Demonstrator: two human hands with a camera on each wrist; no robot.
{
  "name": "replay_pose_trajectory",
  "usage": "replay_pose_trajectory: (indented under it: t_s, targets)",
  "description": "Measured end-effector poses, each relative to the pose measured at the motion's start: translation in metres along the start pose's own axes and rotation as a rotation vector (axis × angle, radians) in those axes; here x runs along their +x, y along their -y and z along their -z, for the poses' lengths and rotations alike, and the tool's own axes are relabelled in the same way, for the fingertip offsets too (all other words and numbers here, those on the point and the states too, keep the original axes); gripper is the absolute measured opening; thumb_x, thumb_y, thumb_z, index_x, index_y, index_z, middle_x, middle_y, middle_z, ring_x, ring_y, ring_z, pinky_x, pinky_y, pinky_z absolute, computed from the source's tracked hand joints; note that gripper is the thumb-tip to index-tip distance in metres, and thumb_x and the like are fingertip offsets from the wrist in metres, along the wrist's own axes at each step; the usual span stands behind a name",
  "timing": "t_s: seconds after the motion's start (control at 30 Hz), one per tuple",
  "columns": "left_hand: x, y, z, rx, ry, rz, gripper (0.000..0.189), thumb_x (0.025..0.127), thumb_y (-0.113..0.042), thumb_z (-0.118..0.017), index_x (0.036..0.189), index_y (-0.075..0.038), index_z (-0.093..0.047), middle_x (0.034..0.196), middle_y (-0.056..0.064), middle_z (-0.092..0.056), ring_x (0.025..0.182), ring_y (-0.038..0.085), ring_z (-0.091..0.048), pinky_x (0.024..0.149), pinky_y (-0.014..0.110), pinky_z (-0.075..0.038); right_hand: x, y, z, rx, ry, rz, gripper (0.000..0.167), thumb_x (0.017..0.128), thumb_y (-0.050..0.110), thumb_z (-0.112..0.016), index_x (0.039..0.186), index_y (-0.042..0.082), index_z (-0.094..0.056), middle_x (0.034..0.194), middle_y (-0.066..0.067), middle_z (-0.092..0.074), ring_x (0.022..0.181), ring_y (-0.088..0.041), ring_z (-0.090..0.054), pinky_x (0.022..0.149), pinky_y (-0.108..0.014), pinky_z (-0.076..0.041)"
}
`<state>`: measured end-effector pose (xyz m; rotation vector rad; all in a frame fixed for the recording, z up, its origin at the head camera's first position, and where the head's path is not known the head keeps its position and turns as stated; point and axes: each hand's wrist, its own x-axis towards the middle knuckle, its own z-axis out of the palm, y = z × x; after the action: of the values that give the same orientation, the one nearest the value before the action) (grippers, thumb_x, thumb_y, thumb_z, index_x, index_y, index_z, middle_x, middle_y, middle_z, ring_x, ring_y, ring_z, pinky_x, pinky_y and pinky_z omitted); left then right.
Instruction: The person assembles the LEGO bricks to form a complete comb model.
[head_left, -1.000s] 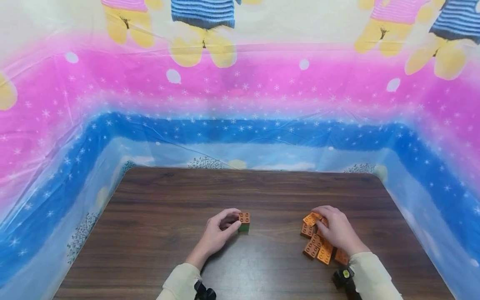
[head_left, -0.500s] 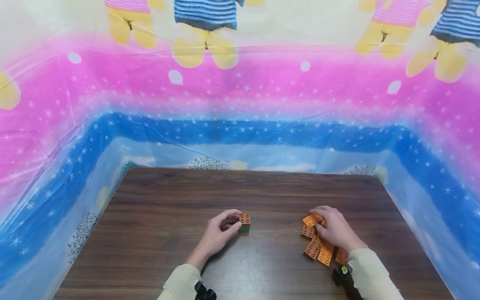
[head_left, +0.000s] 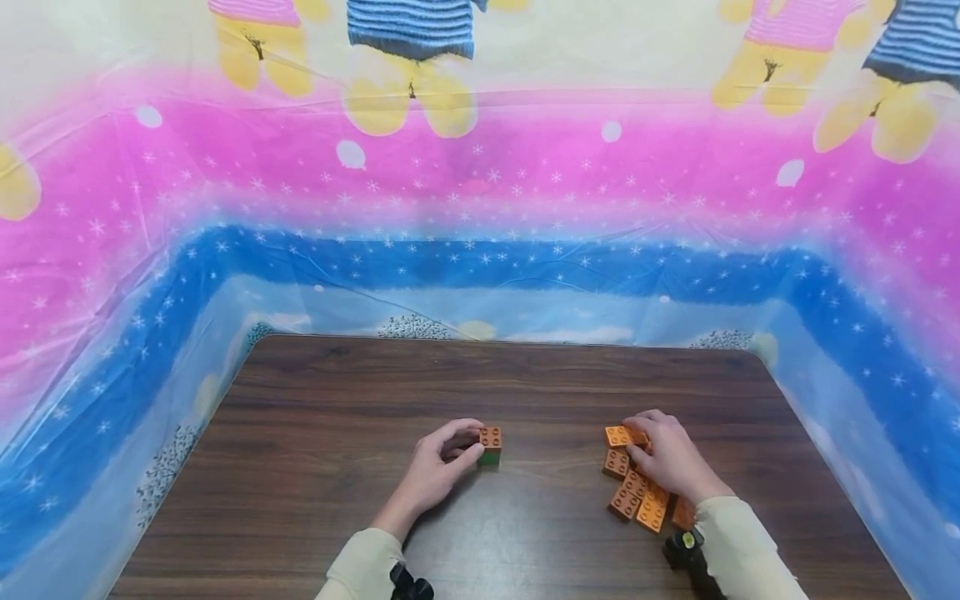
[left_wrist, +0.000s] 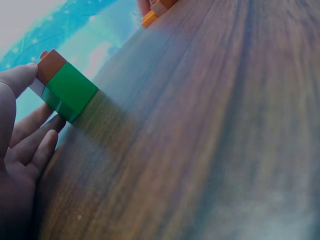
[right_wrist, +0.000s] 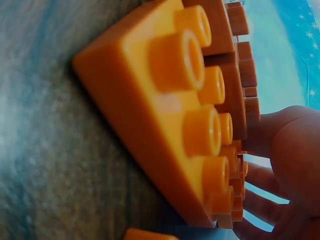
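Near the table's middle, my left hand (head_left: 433, 467) holds a small stack between thumb and fingers: a brown toy building brick (head_left: 490, 437) on top of a green brick (left_wrist: 72, 90). The stack stands upright on the table. In the left wrist view a whitish strip shows beside the green one, near the thumb. To the right, my right hand (head_left: 675, 462) reaches over a pile of bricks, with thumb and fingers about an orange brick (head_left: 618, 436) at its far end. The palm side and part of that brick are hidden in the head view.
Several orange and brown bricks (head_left: 625, 502) lie close together under and in front of my right hand. A large orange brick (right_wrist: 135, 105) fills much of the right wrist view. The dark wooden table (head_left: 360, 383) is bordered by a patterned cloth (head_left: 480, 267).
The orange brick at my right fingers has turned from a slant to nearly straight, and the fingers have shifted slightly with it. My left hand and its stack have stayed in place.
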<state>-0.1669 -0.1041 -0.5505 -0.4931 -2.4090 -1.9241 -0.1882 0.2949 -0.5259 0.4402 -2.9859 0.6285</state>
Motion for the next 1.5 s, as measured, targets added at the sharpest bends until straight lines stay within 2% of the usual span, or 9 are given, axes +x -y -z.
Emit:
replay_pose_trajectory:
  t_s: [0.4, 0.87, 1.2, 1.33, 1.5]
  targets:
    - [-0.002, 0.002, 0.0, -0.002, 0.008, -0.016, 0.028, 0.102, -0.023, -0.072, 0.13, -0.017, -0.07, 0.122, 0.005, -0.074, 0.116, 0.026, -0.07, 0.092, 0.031, -0.056, -0.004, -0.002, -0.001, -0.023, -0.026, 0.001, 0.037, 0.096, 0.013, -0.078, 0.13, 0.001, -0.069, 0.115, -0.013, -0.065, 0.105, -0.03, -0.06, 0.086, -0.052, -0.055]
    - [0.0, 0.002, 0.0, 0.009, 0.016, -0.01, 0.029, 0.102, -0.025, -0.072, 0.13, -0.017, -0.069, 0.123, 0.005, -0.074, 0.117, 0.026, -0.07, 0.093, 0.031, -0.055, -0.003, -0.009, -0.003, -0.025, -0.048, -0.017, 0.033, 0.101, 0.018, -0.072, 0.129, 0.002, -0.067, 0.119, -0.015, -0.065, 0.105, -0.03, -0.059, 0.088, -0.053, -0.053]
    - [0.0, 0.002, 0.001, 0.014, 0.019, -0.015, 0.028, 0.103, -0.025, -0.071, 0.131, -0.02, -0.069, 0.122, 0.0, -0.073, 0.115, 0.018, -0.07, 0.092, 0.031, -0.056, -0.004, -0.003, -0.001, 0.086, -0.084, -0.031, 0.036, 0.105, 0.021, -0.067, 0.137, 0.006, -0.062, 0.122, -0.011, -0.061, 0.096, -0.021, -0.058, 0.081, -0.043, -0.053]
    - [0.001, 0.004, 0.001, 0.011, 0.015, -0.012, 0.027, 0.103, -0.025, -0.071, 0.129, -0.023, -0.069, 0.122, 0.0, -0.073, 0.115, 0.017, -0.07, 0.092, 0.03, -0.056, -0.006, 0.005, 0.002, 0.135, -0.102, -0.043, 0.037, 0.106, 0.025, -0.066, 0.139, 0.008, -0.061, 0.123, -0.008, -0.061, 0.098, -0.02, -0.06, 0.084, -0.044, -0.055]
    - [0.001, 0.006, 0.0, 0.005, 0.01, -0.02, 0.027, 0.102, -0.024, -0.072, 0.129, -0.021, -0.07, 0.122, 0.002, -0.074, 0.115, 0.021, -0.07, 0.092, 0.031, -0.056, -0.007, 0.015, 0.005, 0.173, -0.15, -0.016, 0.037, 0.105, 0.026, -0.067, 0.138, 0.009, -0.063, 0.126, -0.009, -0.063, 0.104, -0.023, -0.063, 0.086, -0.048, -0.056]
